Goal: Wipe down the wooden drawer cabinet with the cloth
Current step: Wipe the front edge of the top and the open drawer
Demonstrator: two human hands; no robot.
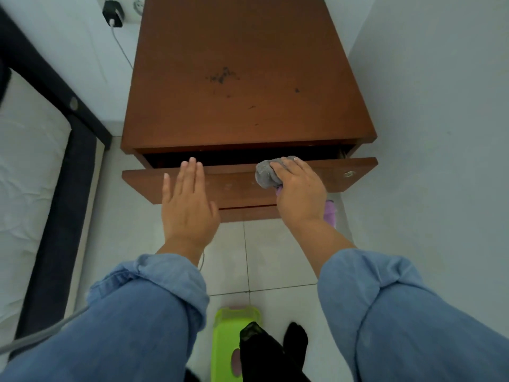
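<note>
The brown wooden cabinet (242, 78) stands in a corner between white walls. Its top drawer (237, 183) is pulled out a little. The right hand (300, 188) holds a bunched grey cloth (265, 175) against the top edge of the drawer front, near the middle. The left hand (187, 199) is flat with straight fingers, and its fingertips reach the drawer's top edge nearer the left end. Dark marks (223, 75) show on the cabinet top.

Home bedroom, mattress (24, 172), bedside cabinet (242, 78)
</note>
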